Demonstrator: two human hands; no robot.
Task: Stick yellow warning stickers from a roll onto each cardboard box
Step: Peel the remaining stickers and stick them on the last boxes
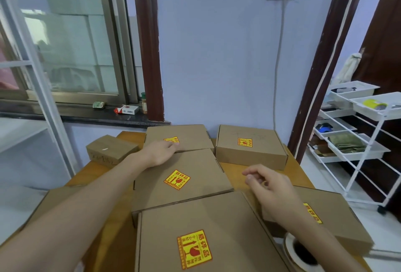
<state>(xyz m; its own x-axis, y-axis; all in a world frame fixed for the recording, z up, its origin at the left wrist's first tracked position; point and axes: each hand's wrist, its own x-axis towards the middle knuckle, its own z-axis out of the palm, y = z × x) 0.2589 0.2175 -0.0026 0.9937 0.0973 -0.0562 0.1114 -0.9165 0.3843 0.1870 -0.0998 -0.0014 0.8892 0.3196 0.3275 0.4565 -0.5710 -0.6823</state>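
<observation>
From the head camera, five flat cardboard boxes on the wooden table [104, 224] carry yellow stickers with red print. The nearest box [217, 217] shows its sticker [194, 249] clearly. The left hand [161, 152] presses flat on the far-left box [186, 135], partly covering its sticker. The right hand [269, 187] hovers loosely curled, holding nothing. The roll [297, 252] sits bottom right.

Five stickered boxes [182, 187] on table [236, 168], small box [111, 149] far left; sticker roll [300, 252] near right; rack [364, 141] right of table
</observation>
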